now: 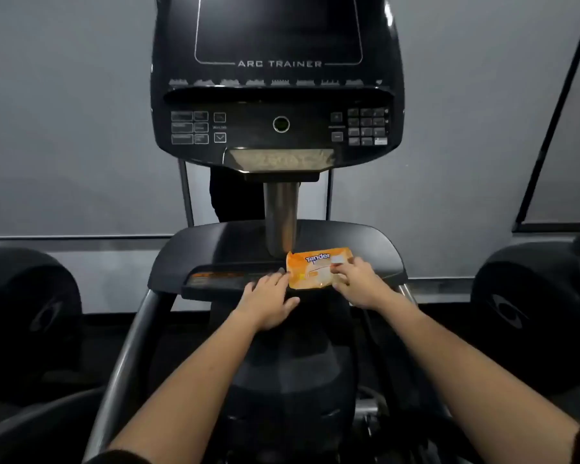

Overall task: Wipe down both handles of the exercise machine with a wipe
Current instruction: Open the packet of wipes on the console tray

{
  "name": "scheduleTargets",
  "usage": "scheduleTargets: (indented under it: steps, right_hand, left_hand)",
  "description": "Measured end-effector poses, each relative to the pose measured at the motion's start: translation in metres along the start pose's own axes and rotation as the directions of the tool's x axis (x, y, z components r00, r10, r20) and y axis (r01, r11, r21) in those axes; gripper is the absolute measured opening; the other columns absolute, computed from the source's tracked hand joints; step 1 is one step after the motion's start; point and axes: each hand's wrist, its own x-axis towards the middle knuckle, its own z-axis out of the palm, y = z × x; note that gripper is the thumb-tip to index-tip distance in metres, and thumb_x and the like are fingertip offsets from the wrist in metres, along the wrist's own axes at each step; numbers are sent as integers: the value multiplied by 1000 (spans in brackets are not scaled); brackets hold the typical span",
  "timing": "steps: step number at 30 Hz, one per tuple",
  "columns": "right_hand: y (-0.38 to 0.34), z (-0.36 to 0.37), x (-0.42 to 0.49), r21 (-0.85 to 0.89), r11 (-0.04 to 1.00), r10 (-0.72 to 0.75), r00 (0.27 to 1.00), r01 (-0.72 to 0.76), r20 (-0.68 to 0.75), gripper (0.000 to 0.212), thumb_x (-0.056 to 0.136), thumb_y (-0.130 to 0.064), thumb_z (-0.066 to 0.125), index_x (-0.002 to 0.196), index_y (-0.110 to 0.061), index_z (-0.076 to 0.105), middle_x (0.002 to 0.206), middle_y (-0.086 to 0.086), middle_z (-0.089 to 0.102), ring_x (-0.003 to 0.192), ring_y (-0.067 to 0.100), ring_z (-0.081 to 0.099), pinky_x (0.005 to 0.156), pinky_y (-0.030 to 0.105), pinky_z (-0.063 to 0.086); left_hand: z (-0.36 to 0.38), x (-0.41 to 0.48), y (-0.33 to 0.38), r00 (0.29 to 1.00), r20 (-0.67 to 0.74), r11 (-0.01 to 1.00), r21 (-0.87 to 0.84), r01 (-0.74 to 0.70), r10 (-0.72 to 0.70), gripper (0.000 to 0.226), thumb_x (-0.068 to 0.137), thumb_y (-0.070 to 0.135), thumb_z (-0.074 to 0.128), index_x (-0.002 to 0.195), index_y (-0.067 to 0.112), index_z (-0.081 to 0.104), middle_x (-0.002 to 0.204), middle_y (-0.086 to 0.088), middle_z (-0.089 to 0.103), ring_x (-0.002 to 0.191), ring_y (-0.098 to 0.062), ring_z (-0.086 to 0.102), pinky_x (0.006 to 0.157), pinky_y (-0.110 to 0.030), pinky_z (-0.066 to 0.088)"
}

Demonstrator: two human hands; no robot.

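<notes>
Now, opening the orange wipes pack [318,267], lower centre.
I brace it with my flat, spread left hand [271,301]; right hand [357,284] pinches the flap — peel slowly.

Console screen [278,28] top cut off

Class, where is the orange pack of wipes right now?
The orange pack of wipes lies on the machine's ledge below the console, between the left hand and right hand.

Dim, soft overall; glare on console [275,95]; wide-angle bending at edges; slight blur
</notes>
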Motion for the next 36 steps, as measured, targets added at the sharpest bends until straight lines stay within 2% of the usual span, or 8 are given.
scheduleTargets:
  steps: [4, 8, 12, 17, 22, 28, 36]
  right_hand:
    - [6, 9, 39, -24, 1000, 0, 998, -1, -63, 33, 95, -28, 42, 126, -25, 55, 141, 14, 29, 130, 31, 31, 108, 43, 31]
    - [6, 14, 68, -59, 998, 26, 994, -32, -108, 32, 95, -29, 42, 108, -9, 64, 128, 13, 36, 121, 30, 34, 102, 41, 35]
    - [4, 17, 89, -111, 992, 52, 991, -66, -123, 38, 92, -37, 50, 102, -3, 65, 126, 10, 38, 120, 27, 36, 100, 41, 37]
    - [1, 17, 96, -275, 961, -40, 990, 2, -134, 27, 86, -35, 55, 101, -19, 69, 124, 3, 41, 118, 22, 39, 96, 37, 27]
    - [-2, 23, 96, -424, 904, -122, 980, 45, -156, 28, 88, -36, 53, 104, -16, 65, 121, 3, 42, 115, 22, 37, 94, 36, 26]
    - [1, 27, 91, -423, 897, -197, 972, 126, -128, 31, 95, -22, 37, 105, -11, 64, 121, 4, 45, 115, 21, 39, 96, 36, 25]
    - [16, 25, 83, -320, 933, -219, 966, 165, -138, 32, 98, -24, 33, 109, -8, 58, 116, 7, 52, 113, 22, 47, 103, 33, 21]
  left_hand:
    - [21, 31, -13, 999, 34, 999, -20, -39, 40, 59, 98, 42, 33, 148, 22, 11, 158, 3, 4, 145, -20, 8, 115, -47, 11]
    - [27, 61, -15, 997, 33, 995, -74, -71, 74, 56, 99, 42, 28, 148, 25, 10, 158, 3, 4, 145, -16, 0, 116, -43, 2]
    - [35, 79, -13, 995, -24, 994, -47, -99, 98, 56, 99, 43, 25, 149, 25, 8, 158, 8, -2, 145, -13, -8, 116, -39, -4]
    - [39, 88, -14, 993, -68, 995, 11, -100, 101, 57, 98, 39, 28, 149, 25, 6, 158, 9, -3, 144, -14, -13, 116, -42, -2]
    - [42, 86, -13, 990, -101, 995, 16, -95, 96, 59, 98, 36, 31, 149, 24, 5, 158, 10, -4, 144, -14, -14, 116, -40, -3]
    - [43, 86, -13, 989, -116, 995, 3, -96, 96, 58, 98, 39, 29, 149, 25, 5, 157, 11, -3, 144, -12, -13, 117, -40, -1]
    - [45, 89, -14, 990, -95, 995, 23, -99, 100, 54, 98, 45, 21, 147, 34, 2, 157, 11, -6, 144, -14, -15, 117, -42, -1]
